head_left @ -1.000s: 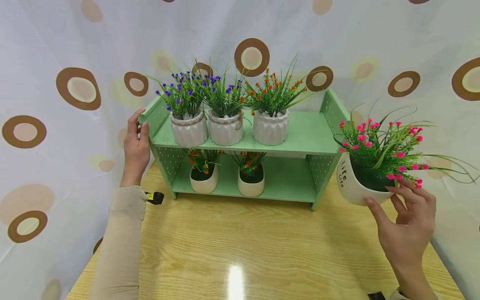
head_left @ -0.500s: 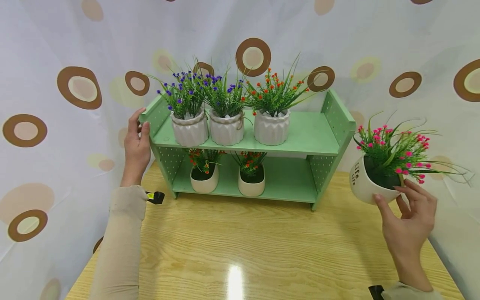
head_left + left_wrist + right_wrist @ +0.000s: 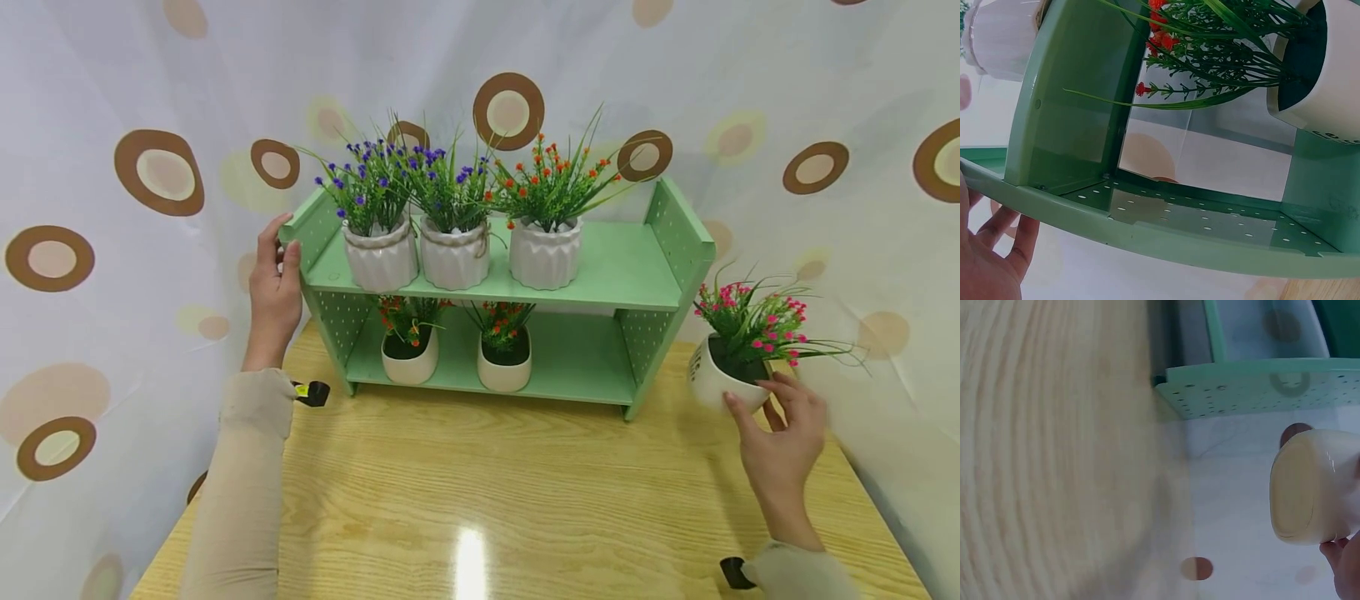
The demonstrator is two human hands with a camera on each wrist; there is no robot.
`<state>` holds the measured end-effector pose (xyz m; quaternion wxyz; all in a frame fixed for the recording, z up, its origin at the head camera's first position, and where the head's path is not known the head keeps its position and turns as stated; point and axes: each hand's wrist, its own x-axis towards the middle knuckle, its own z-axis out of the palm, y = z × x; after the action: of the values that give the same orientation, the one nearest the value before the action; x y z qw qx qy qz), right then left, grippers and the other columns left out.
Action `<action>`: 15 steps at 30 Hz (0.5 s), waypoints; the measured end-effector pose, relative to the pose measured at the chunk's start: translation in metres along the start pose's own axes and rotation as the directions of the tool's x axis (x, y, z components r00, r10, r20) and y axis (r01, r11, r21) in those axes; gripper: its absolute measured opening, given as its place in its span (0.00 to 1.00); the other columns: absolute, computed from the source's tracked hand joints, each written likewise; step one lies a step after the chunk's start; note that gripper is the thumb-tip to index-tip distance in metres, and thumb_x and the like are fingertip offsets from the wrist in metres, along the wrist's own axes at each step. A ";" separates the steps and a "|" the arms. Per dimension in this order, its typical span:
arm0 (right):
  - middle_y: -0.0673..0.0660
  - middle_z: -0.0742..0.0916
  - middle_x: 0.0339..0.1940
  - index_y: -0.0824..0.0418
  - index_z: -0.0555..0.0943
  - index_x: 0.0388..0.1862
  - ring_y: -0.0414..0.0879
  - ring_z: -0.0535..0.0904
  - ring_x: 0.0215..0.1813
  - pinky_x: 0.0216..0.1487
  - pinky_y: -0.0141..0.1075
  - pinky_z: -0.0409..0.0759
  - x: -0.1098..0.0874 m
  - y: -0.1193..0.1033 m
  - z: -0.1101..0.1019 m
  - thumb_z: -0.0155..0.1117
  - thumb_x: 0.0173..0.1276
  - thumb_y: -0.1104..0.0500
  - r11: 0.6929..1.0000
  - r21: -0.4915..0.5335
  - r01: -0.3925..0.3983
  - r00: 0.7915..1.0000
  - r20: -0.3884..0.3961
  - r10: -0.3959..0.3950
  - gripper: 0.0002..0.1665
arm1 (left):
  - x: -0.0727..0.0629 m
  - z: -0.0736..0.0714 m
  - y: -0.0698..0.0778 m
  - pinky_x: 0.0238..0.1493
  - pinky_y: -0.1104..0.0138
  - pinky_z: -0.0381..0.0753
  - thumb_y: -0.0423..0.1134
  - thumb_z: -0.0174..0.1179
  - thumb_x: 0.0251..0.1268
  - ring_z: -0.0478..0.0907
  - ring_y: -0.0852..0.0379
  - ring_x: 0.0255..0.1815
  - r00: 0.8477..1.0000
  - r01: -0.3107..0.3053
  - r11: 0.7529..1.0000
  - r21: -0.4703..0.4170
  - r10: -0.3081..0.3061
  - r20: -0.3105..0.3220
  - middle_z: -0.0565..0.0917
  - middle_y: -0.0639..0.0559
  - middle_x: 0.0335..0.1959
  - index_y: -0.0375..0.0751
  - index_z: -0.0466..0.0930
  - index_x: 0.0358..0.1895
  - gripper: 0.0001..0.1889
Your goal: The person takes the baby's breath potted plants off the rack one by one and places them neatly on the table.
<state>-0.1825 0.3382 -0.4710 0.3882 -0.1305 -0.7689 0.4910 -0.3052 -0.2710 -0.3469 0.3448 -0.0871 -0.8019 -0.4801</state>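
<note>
A two-tier green shelf (image 3: 622, 279) stands on the wooden table. My left hand (image 3: 273, 296) holds its left side panel near the upper front corner; in the left wrist view the fingers (image 3: 1022, 244) show beyond the panel's edge. Off the shelf's right end, my right hand (image 3: 786, 433) pinches the rim of a white potted plant (image 3: 716, 383) with pink flowers and dark lettering. The pot tilts, held above the table, and its pale base (image 3: 1294, 490) faces the right wrist camera.
On the upper tier sit two purple-flowered pots (image 3: 381, 260) and an orange-flowered pot (image 3: 546, 257), all white and fluted. Two cream pots with red flowers (image 3: 410, 358) occupy the lower tier. Patterned curtain (image 3: 885, 267) surrounds the table (image 3: 450, 475).
The right hand moved the pink-flowered plant right, away from the shelf's side, then down and back left, lower than before. The left hand stays on the shelf.
</note>
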 end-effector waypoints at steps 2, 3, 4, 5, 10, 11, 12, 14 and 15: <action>0.35 0.73 0.58 0.72 0.82 0.56 0.31 0.72 0.63 0.60 0.20 0.75 0.000 0.010 0.003 0.78 0.62 0.67 1.000 -0.004 -0.014 1.000 0.020 0.014 0.24 | 0.000 0.000 0.001 0.44 0.70 0.71 0.48 0.44 0.86 0.74 0.53 0.52 1.000 0.000 1.000 -0.006 0.000 0.003 0.77 0.40 0.65 0.61 0.63 0.78 0.23; 0.35 0.73 0.58 0.71 0.82 0.56 0.30 0.71 0.62 0.59 0.19 0.75 0.000 0.015 0.004 0.77 0.62 0.67 1.000 -0.011 -0.021 0.999 0.030 0.021 0.24 | 0.000 0.000 0.001 0.44 0.70 0.71 0.48 0.44 0.86 0.74 0.53 0.52 1.000 0.000 1.000 -0.008 0.000 0.004 0.77 0.40 0.65 0.61 0.63 0.78 0.23; 0.35 0.72 0.57 0.71 0.82 0.57 0.30 0.71 0.62 0.59 0.19 0.74 0.000 0.019 0.006 0.77 0.63 0.67 0.999 -0.019 -0.026 0.999 0.039 0.027 0.24 | 0.000 0.000 0.001 0.44 0.70 0.71 0.48 0.44 0.86 0.74 0.53 0.53 1.000 -0.001 1.000 -0.010 0.001 0.005 0.77 0.40 0.65 0.61 0.63 0.78 0.23; 0.34 0.72 0.57 0.71 0.81 0.57 0.29 0.71 0.62 0.59 0.19 0.74 0.000 0.023 0.007 0.77 0.63 0.66 0.999 -0.033 -0.033 0.998 0.049 0.035 0.24 | 0.000 0.000 0.002 0.44 0.70 0.71 0.48 0.45 0.86 0.75 0.53 0.53 1.000 -0.001 1.000 -0.011 0.001 0.006 0.77 0.40 0.65 0.61 0.63 0.78 0.23; 0.31 0.70 0.55 0.68 0.81 0.59 0.38 0.75 0.64 0.62 0.23 0.75 0.000 0.032 0.013 0.77 0.65 0.60 0.989 -0.117 -0.093 0.991 0.085 0.104 0.26 | 0.000 0.000 0.001 0.44 0.70 0.70 0.49 0.44 0.86 0.74 0.53 0.52 1.000 0.000 1.000 -0.002 0.000 0.005 0.76 0.39 0.64 0.61 0.62 0.79 0.23; 0.31 0.70 0.55 0.67 0.81 0.60 0.43 0.76 0.65 0.62 0.24 0.76 0.000 0.033 0.014 0.77 0.66 0.59 0.985 -0.131 -0.109 0.988 0.094 0.122 0.27 | 0.000 0.000 0.001 0.44 0.70 0.71 0.49 0.44 0.86 0.74 0.54 0.52 1.000 0.001 1.000 0.000 -0.001 0.004 0.76 0.40 0.63 0.61 0.62 0.78 0.23; 0.32 0.70 0.55 0.67 0.80 0.60 0.47 0.77 0.67 0.63 0.26 0.76 0.000 0.034 0.015 0.77 0.66 0.57 0.982 -0.146 -0.122 0.985 0.103 0.138 0.27 | 0.000 0.000 0.001 0.44 0.71 0.71 0.49 0.44 0.86 0.74 0.54 0.52 1.000 0.001 1.000 0.002 -0.001 0.001 0.76 0.40 0.63 0.62 0.63 0.78 0.23; 0.35 0.71 0.56 0.67 0.80 0.62 0.56 0.76 0.70 0.65 0.29 0.76 0.000 0.035 0.017 0.76 0.67 0.55 0.975 -0.172 -0.144 0.978 0.128 0.167 0.28 | 0.000 0.001 0.001 0.44 0.71 0.71 0.49 0.44 0.86 0.74 0.54 0.52 1.000 0.001 1.000 0.001 -0.001 -0.001 0.76 0.40 0.64 0.62 0.63 0.78 0.23; 0.38 0.71 0.57 0.67 0.79 0.62 0.59 0.75 0.70 0.66 0.31 0.76 0.000 0.035 0.017 0.75 0.68 0.55 0.971 -0.182 -0.152 0.974 0.139 0.179 0.29 | 0.000 0.001 0.001 0.44 0.71 0.71 0.49 0.44 0.86 0.74 0.54 0.52 1.000 0.002 1.000 -0.003 -0.002 0.000 0.76 0.40 0.64 0.62 0.63 0.78 0.23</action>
<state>-0.2012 0.3443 -0.5051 0.2724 -0.1887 -0.8222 0.4629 -0.3052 -0.2699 -0.3469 0.3439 -0.0868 -0.8015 -0.4815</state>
